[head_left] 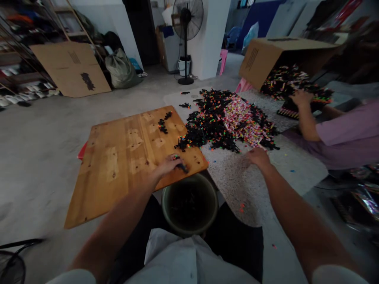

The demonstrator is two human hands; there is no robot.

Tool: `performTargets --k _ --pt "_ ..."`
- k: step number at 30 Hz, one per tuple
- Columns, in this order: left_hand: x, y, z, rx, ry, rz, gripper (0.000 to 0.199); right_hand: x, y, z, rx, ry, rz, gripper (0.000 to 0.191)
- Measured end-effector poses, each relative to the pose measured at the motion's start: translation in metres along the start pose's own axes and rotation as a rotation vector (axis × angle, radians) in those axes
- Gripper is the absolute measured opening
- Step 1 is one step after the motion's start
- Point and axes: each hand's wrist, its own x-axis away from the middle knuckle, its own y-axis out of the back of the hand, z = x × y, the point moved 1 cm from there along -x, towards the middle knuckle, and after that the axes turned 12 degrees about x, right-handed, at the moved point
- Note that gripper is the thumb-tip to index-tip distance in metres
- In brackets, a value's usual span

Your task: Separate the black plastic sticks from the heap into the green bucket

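My left hand [169,165] is at the near edge of the wooden board [118,146], closed around a small black toy gun [182,167] with green and orange bits. My right hand [259,157] is at the near edge of the pile, its fingers bent and drawn together by the small pink wrapped candies [241,120]; what they hold is too small to make out. A heap of black toy guns [207,122] with orange and green tips lies around the candies on the speckled table [233,181]. A few more black toy guns [162,125] rest on the board.
Between my legs stands a round dark bucket [189,228]. At right, a co-worker's hand [302,98] is over more toy pieces spilling from a tipped cardboard box [260,59]. A standing fan [186,43] and a stuffed sack [122,69] are farther back.
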Motion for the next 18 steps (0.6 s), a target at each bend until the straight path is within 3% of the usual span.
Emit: performTargets --k 1,3,6,10,13,18 --pt "0.003 -0.006 -0.001 0.14 -0.012 -0.034 0.02 0.018 0.0 0.008 -0.103 -0.006 0.013 0.02" --pt "0.009 -0.021 -0.006 0.441 -0.062 -0.102 0.021 0.066 0.001 0.032 -0.521 -0.023 -0.004 0.017" --pt "0.017 -0.049 -0.017 0.786 -0.189 -0.148 0.023 0.15 0.005 0.083 -1.128 0.196 0.05 0.017" --pt "0.033 -0.081 -0.033 0.943 -0.323 -0.171 0.028 0.232 0.016 0.139 -1.452 0.32 0.099 0.025" --pt "0.048 -0.091 -0.043 0.939 -0.415 -0.13 0.032 0.252 0.021 0.154 -1.521 0.278 0.096 0.033" --pt "0.064 -0.095 -0.052 1.082 -0.32 0.019 0.031 0.256 0.023 0.157 -1.52 0.308 0.111 0.034"
